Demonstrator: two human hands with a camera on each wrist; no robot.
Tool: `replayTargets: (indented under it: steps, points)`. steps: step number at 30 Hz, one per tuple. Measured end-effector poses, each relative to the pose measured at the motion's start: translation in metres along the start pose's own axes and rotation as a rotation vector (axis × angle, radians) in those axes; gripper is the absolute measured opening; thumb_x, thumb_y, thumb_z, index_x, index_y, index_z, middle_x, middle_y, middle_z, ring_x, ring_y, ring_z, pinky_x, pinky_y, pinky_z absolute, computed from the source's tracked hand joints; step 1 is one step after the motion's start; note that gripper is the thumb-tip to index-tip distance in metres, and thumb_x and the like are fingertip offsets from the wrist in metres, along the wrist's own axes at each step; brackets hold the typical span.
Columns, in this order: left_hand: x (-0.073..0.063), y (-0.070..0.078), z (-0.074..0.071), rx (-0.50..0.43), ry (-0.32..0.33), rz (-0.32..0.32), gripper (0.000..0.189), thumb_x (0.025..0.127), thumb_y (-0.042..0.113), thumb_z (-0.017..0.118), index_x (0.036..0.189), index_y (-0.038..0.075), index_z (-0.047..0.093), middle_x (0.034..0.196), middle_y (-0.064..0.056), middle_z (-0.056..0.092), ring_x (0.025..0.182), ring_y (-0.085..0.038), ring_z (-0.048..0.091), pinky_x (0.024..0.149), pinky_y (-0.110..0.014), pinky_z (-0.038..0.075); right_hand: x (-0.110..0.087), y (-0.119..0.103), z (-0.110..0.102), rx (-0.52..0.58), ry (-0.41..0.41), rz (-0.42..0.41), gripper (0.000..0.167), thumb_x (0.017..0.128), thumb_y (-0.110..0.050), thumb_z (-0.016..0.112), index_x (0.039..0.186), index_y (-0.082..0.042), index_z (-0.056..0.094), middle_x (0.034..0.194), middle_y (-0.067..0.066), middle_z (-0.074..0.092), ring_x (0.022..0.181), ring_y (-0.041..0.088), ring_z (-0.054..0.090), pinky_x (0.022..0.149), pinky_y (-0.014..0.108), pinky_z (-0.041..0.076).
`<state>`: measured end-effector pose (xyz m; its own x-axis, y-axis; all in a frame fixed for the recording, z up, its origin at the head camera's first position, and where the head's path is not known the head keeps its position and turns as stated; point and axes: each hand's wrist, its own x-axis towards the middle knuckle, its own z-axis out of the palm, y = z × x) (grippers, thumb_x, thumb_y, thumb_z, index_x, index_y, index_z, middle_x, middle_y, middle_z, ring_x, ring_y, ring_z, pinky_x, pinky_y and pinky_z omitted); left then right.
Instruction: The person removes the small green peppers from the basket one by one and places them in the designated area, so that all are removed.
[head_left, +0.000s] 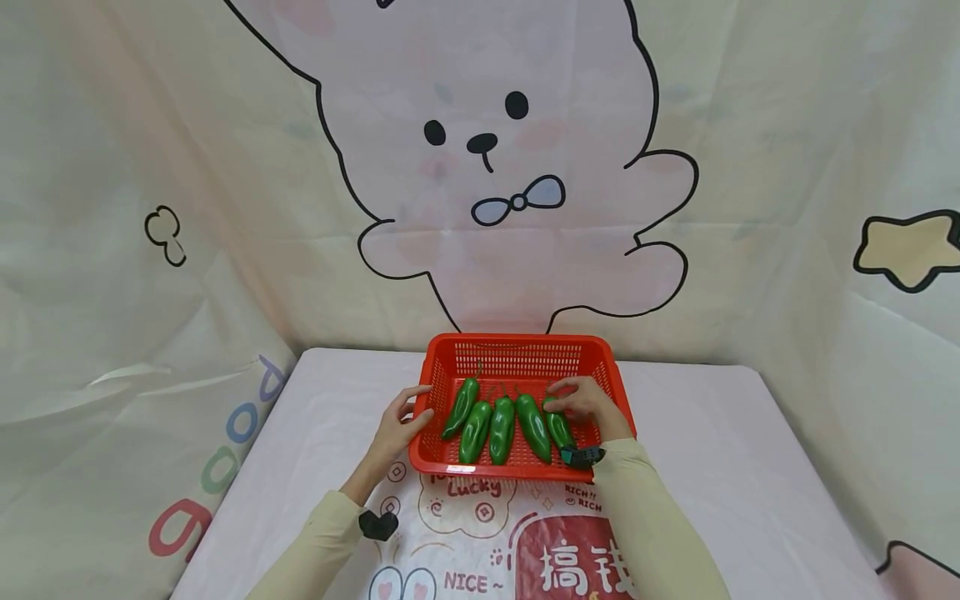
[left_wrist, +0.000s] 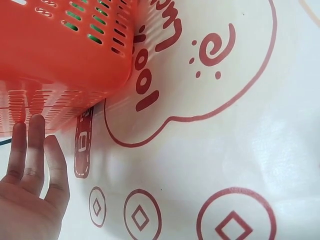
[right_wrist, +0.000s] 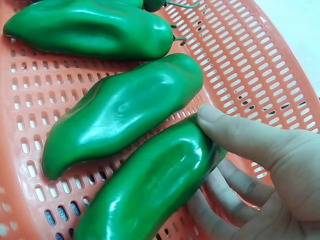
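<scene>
Clock positions are read from the basket's centre as seen by the head camera. A cream backdrop (head_left: 780,133) printed with a large cartoon bear is hung at 12 o'clock. A white-covered surface (head_left: 697,433) is spread below it. At 6 o'clock the surface is overlaid by a printed sheet (head_left: 465,546) marked "Lucky" and "NICE", whose red panel is placed toward 5 o'clock. The red perforated plastic basket (head_left: 525,340) is set upright against the sheet's far part. Both arms are covered by pale yellow sleeves (head_left: 660,525). The left hand (head_left: 397,421) is placed at 9 o'clock; its fingers are held wide and nearly straight, touching the basket's side. The right hand (head_left: 591,402) is reached in at 3 o'clock; its fingers are narrowed, the rightmost pepper (head_left: 558,429) being pinched between thumb and fingers near its stem end. That pepper is located inside the basket, toward 4 o'clock. Four other green peppers (head_left: 502,429) are lined up beside it, toward 9 o'clock.
</scene>
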<state>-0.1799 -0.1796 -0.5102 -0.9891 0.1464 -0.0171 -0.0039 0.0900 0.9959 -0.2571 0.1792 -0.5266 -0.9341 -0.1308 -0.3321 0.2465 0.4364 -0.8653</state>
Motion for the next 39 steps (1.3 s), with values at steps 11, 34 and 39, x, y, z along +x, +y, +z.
replayTargets:
  steps: [11,34,39]
  points:
    - [0.011,-0.028,0.000,0.033,0.046,0.001,0.045,0.101,0.009,0.064,0.144,0.012,0.053,0.123,-0.026,0.058,0.103,-0.042,0.062,0.077,-0.047,0.061,-0.003,0.000,-0.001,0.044,-0.021,-0.021,0.033,0.084,-0.001,0.080,0.114,0.009,0.069,0.101,0.017,0.065,0.079,0.023,0.068,0.073,0.040,0.060]
    - [0.000,-0.001,0.000,-0.009,-0.018,0.008,0.048,0.101,0.007,0.062,0.146,0.002,0.047,0.126,-0.036,0.052,0.108,-0.057,0.056,0.082,-0.059,0.056,0.005,-0.005,-0.003,0.312,-0.125,-0.128,0.039,0.100,-0.008,0.064,0.134,0.009,0.058,0.104,0.014,0.067,0.085,0.022,0.069,0.082,0.038,0.059]
    - [0.000,-0.002,0.001,-0.005,-0.004,0.020,0.046,0.101,0.005,0.062,0.145,0.002,0.049,0.119,-0.029,0.056,0.104,-0.057,0.058,0.080,-0.060,0.057,0.004,-0.011,-0.003,0.413,-0.192,-0.129,0.046,0.102,-0.011,0.062,0.143,0.007,0.051,0.108,0.014,0.067,0.092,0.026,0.070,0.082,0.044,0.059]
